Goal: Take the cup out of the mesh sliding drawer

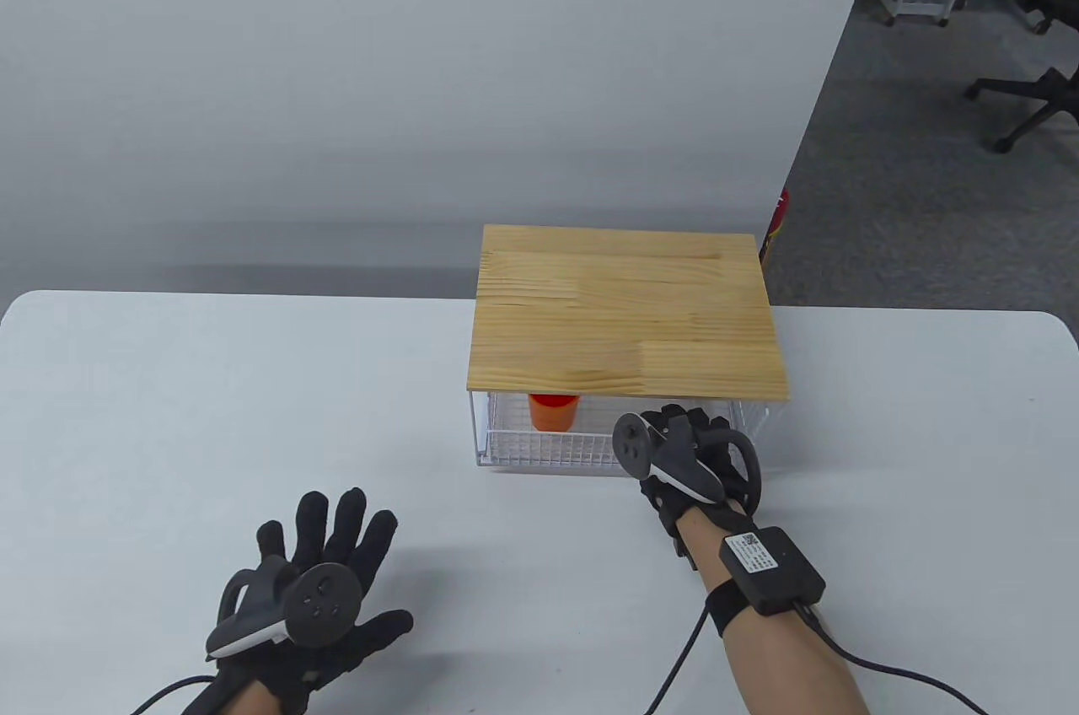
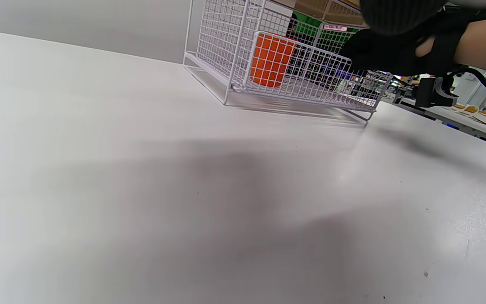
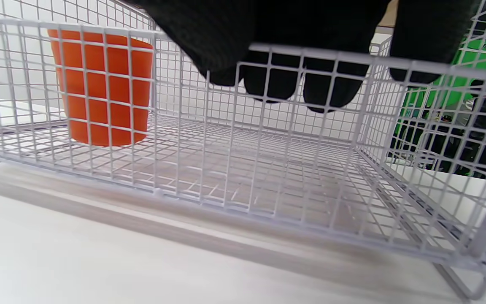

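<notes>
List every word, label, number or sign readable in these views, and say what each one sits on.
No text can be read in any view.
White label on the black box strapped to the right forearm: printed lines and a code, too small to read.
Pink-and-white tag behind the mesh drawer in the left wrist view: blurred.
Red object past the table's far edge: markings unreadable.
</notes>
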The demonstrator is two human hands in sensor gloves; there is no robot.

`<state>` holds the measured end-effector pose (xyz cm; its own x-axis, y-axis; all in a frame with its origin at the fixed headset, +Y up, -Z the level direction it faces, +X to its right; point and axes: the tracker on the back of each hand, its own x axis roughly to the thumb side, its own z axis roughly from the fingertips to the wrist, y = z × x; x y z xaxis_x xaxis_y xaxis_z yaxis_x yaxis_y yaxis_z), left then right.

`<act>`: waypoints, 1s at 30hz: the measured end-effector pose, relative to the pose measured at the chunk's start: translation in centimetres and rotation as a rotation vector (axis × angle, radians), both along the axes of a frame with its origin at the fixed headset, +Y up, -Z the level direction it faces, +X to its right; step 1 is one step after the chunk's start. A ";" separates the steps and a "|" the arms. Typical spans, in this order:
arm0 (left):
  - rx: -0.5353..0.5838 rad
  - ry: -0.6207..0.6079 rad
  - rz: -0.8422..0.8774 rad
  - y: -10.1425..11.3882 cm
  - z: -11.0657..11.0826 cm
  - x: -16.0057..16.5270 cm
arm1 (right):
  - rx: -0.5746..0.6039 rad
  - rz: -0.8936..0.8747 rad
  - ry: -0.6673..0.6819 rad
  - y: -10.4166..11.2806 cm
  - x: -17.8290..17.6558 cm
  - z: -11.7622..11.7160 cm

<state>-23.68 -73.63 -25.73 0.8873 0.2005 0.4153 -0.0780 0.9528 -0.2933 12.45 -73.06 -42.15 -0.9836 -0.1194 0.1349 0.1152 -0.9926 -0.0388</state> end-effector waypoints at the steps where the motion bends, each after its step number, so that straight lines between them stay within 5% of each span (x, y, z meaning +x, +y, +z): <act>1: 0.000 0.000 0.000 0.0 0.0 0.0 | -0.006 -0.001 0.000 0.0 0.0 0.0; 30: -0.002 0.009 -0.005 0.0 0.1 0.0 | -0.004 0.016 0.054 0.0 0.2 2.3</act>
